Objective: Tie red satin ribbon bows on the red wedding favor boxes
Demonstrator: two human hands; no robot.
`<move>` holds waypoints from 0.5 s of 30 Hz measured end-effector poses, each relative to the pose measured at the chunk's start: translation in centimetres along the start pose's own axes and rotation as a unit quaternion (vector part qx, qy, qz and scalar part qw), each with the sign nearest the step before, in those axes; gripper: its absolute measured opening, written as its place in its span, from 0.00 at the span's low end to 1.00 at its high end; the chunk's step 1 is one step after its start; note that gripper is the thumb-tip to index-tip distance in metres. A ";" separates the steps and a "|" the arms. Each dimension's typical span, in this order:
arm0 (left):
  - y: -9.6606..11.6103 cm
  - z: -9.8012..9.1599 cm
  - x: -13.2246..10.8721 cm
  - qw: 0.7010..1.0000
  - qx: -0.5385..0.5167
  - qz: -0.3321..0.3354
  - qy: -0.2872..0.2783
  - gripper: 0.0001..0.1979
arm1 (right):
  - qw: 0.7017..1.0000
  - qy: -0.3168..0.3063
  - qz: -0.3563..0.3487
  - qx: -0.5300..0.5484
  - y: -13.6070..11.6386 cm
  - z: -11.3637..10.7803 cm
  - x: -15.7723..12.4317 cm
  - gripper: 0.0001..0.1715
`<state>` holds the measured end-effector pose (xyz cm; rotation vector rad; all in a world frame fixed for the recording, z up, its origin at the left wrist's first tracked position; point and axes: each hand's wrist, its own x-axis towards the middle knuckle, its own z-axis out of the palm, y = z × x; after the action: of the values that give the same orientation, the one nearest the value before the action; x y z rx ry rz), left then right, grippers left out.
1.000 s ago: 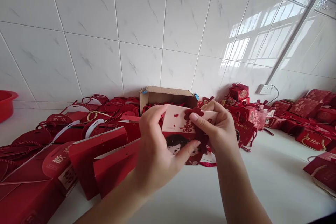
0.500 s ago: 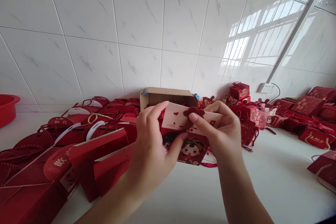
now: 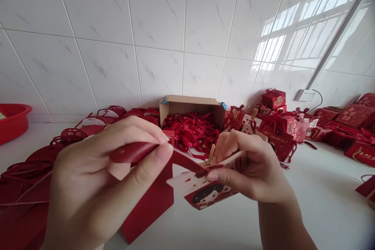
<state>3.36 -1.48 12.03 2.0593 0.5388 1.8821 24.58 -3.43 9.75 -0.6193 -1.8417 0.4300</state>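
My left hand (image 3: 108,179) is closed, pinching a dark red ribbon-like strip (image 3: 186,163) between thumb and fingers. One end, broader and slightly shiny, curls back over the palm. From there the strip slants down to the top of a small gift box (image 3: 206,198), printed with cartoon faces on red below a pale band with hearts. My right hand (image 3: 246,168) grips this box at its upper edge, thumb in front and fingers behind, close to where the strip meets it. The fingers hide how the two join.
Behind my hands stands a cardboard box (image 3: 190,99) filled with red ribbons (image 3: 193,129). Red gift boxes (image 3: 274,98) and bags pile up at right, by a power strip (image 3: 305,95). A red panel (image 3: 155,203), more red packaging and a red basin (image 3: 13,123) are at left.
My left hand has moved left and nearer, from the box to the strip's end. The gift box has tilted and dropped lower in my right hand. The flower-shaped piece on it no longer shows.
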 end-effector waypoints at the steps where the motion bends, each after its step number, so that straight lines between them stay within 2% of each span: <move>1: 0.2 0.2 -0.1 1.000 -0.018 -0.016 0.005 0.04 | 1.000 -0.016 -0.024 -0.002 0.0 0.1 -0.1 0.14; 2: 0.3 0.5 -0.2 0.999 -0.029 -0.039 0.003 0.05 | 0.998 -0.028 -0.049 -0.006 0.1 0.1 -0.1 0.14; 4: 0.4 0.9 -0.3 0.997 -0.041 -0.069 0.018 0.19 | 0.995 -0.041 -0.088 -0.017 -0.1 0.1 -0.2 0.13; 5: 0.4 1.0 -0.3 0.997 -0.037 -0.062 0.023 0.24 | 0.994 -0.043 -0.102 -0.026 -0.2 0.2 -0.2 0.12; 6: 0.4 1.0 -0.3 0.999 -0.025 -0.042 0.017 0.25 | 0.992 -0.042 -0.115 -0.033 -0.3 0.2 -0.2 0.11; 9: 0.4 0.7 -0.3 0.997 0.028 0.020 -0.066 0.10 | 0.987 -0.041 -0.149 -0.050 -0.5 0.2 -0.1 0.08; 11: 0.6 0.6 -0.6 0.990 0.042 0.018 -0.132 0.09 | 0.984 -0.040 -0.165 -0.054 -0.6 0.1 -0.2 0.07; 13: 0.7 0.7 -1.2 0.992 0.048 -0.005 -0.113 0.09 | 0.983 -0.034 -0.172 -0.053 -0.6 0.0 -0.2 0.07; 15: 0.8 1.0 -1.8 0.997 0.059 -0.026 -0.037 0.07 | 0.983 -0.026 -0.174 -0.049 -0.6 -0.1 -0.3 0.06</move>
<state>4.29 -2.99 10.71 2.1566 0.6943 1.7759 24.57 -4.08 9.93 -0.3424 -1.9826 0.1237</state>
